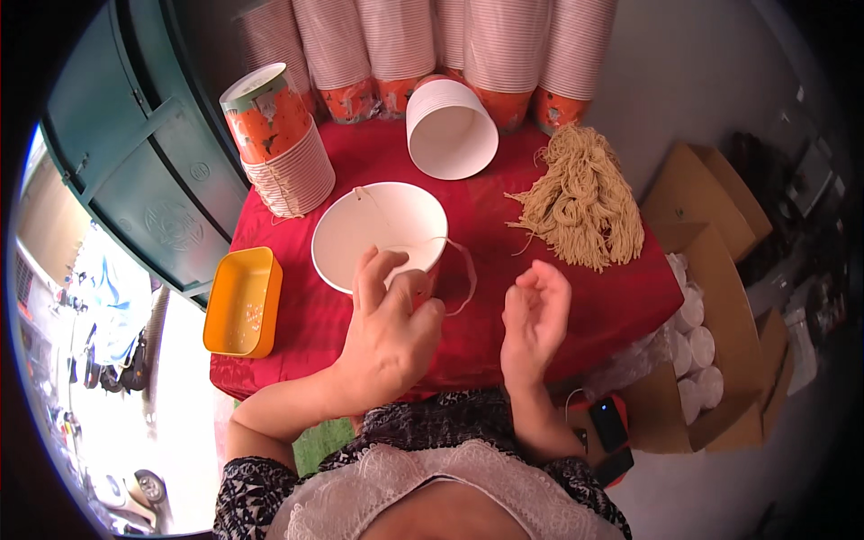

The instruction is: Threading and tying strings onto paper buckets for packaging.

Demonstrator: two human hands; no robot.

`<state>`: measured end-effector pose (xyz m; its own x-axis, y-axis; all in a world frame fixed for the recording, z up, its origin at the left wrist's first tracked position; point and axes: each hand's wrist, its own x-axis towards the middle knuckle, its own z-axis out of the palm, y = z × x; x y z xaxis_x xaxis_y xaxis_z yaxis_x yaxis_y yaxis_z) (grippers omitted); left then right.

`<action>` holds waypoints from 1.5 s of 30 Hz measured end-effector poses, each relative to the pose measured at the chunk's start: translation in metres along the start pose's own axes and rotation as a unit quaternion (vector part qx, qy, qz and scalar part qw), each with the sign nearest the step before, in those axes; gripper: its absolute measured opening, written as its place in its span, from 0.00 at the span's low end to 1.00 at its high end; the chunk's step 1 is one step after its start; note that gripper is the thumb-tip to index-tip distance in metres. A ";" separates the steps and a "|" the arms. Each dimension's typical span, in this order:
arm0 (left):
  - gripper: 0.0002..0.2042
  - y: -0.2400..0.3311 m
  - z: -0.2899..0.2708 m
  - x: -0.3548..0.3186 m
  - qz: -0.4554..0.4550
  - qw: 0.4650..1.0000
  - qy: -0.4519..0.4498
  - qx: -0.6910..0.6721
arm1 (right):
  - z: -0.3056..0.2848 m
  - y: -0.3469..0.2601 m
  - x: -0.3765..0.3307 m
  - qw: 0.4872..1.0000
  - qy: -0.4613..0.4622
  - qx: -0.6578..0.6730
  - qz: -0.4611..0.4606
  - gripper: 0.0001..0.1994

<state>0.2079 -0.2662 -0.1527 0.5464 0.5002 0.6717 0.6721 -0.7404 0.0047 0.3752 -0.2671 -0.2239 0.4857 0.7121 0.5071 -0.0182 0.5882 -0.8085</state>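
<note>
A white paper bucket (346,229) stands mouth up near the middle of the table. Thin string (472,279) passes through a hole by its left rim, crosses the mouth and loops out past the right rim. Over the bucket's near edge is my left hand (391,337), fingers bent; the loop runs in by its thumb, where the fingers hide the contact. My right hand (535,324) is raised to the right of the bucket, loosely curled, thumb apart from the fingers, with nothing visible in it.
On the red tablecloth (504,346) lie a tan string bundle (585,202), a tipped bucket (450,135), a yellow tray (216,310) and a bucket stack (288,166). Wrapped stacks (405,40) line the back. Cardboard box (733,315) and phone (608,423) are right, green door (148,162) left.
</note>
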 end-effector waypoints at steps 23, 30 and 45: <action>0.09 -0.024 -0.030 0.008 -0.009 0.987 -0.078 -0.138 | 0.019 -0.027 0.005 0.953 -0.300 -0.036 0.004 0.03; 0.08 -0.042 -0.035 0.008 -0.026 0.990 -0.012 -0.141 | 0.030 -0.025 -0.003 0.968 -0.247 -0.052 -0.007 0.05; 0.06 -0.069 -0.043 -0.009 -0.100 0.991 -0.010 -0.090 | 0.052 0.000 -0.012 0.960 -0.201 -0.146 -0.132 0.10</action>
<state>0.1353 -0.2389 -0.1267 0.4224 0.6530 0.6287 0.6694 -0.6924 0.2693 0.3244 -0.2559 -0.2142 0.0633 0.6779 0.7325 0.3328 0.6776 -0.6558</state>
